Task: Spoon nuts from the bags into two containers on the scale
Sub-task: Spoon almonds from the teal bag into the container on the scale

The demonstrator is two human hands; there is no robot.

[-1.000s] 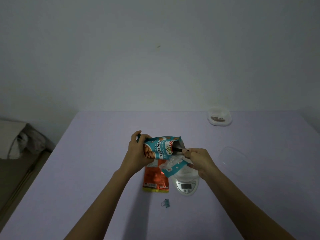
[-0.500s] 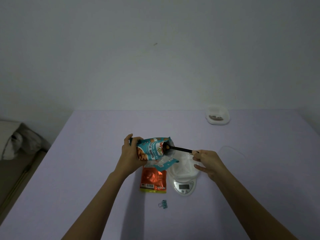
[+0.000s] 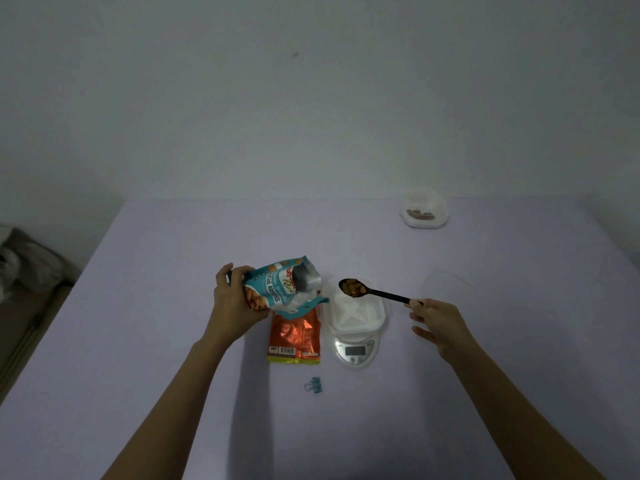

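Pinching a slim nut-heaped spoon, right grip faces left grip (clutching crinkly bag).

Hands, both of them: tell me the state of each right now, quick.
Left hand: holding the teal almond bag, fingers curled round it.
Right hand: pinching the handle end of the black spoon, which is loaded with nuts.

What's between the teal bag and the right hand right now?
In the head view: the black spoon, loaded with nuts, pinched by the right hand, over the white container on the scale.
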